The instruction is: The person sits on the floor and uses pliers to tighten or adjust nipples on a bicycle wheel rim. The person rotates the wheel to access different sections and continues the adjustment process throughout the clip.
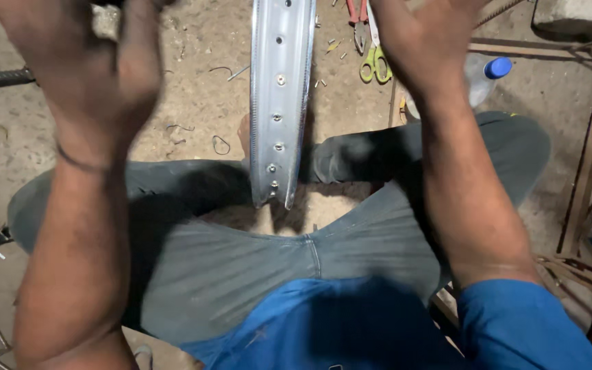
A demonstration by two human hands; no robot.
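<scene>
Seated on the dirt floor point(193, 82), legs crossed, silver wheel rim point(281, 103) upright btwn the knees, edge-on. Left hand point(97, 68) and right hand point(423, 41) raised either side, not touching it; left blurred, fingers cut off at top, can't tell their state. Nipples sit in several rim holes, no spokes visible. Scissors point(376, 65), bottle point(482, 79) beyond.

- Dusty concrete floor point(193, 82) carries everything.
- Bent wire bits point(221, 144) lie scattered (several, small).
- Yellow-handled scissors point(375, 65) and red-handled pliers point(358, 20) lie near each other.
- Clear plastic bottle point(482, 79), blue cap, lies on its side.
</scene>
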